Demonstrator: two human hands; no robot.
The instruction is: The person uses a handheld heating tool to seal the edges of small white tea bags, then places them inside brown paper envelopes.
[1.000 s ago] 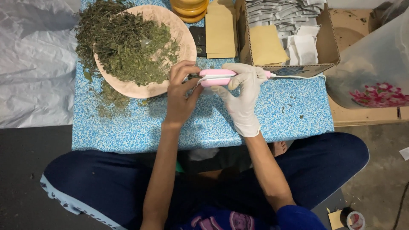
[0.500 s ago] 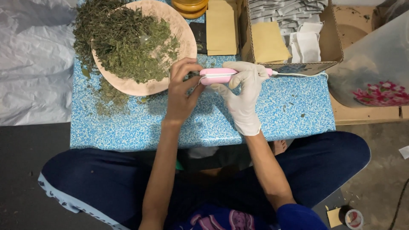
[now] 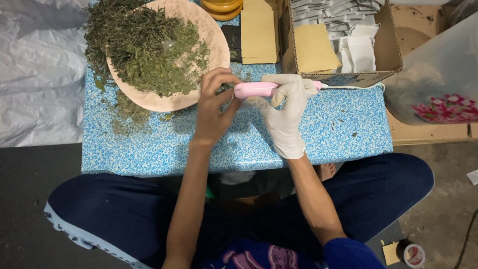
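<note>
My right hand (image 3: 285, 110), in a white glove, grips a pink handheld sealer (image 3: 255, 89) with a white cord (image 3: 356, 86) running off to the right. The sealer's jaws look pressed together. My bare left hand (image 3: 211, 109) pinches a small bag at the sealer's left tip; the bag is mostly hidden behind my fingers. Both hands hover over the blue speckled table (image 3: 318, 129). Just left of them sits a pale round plate (image 3: 211, 40) heaped with dried green leaves (image 3: 144, 50).
A cardboard box (image 3: 386, 55) at the back right holds white and tan sachets. Tan envelopes (image 3: 258, 30) and a yellow jar (image 3: 221, 7) stand behind the hands. Loose leaves (image 3: 124, 112) lie spilled on the table. A flowered plastic bag (image 3: 438, 79) is at right.
The sealer's jaws, slightly apart one second ago, have come together. Both hands stay in nearly the same spot.
</note>
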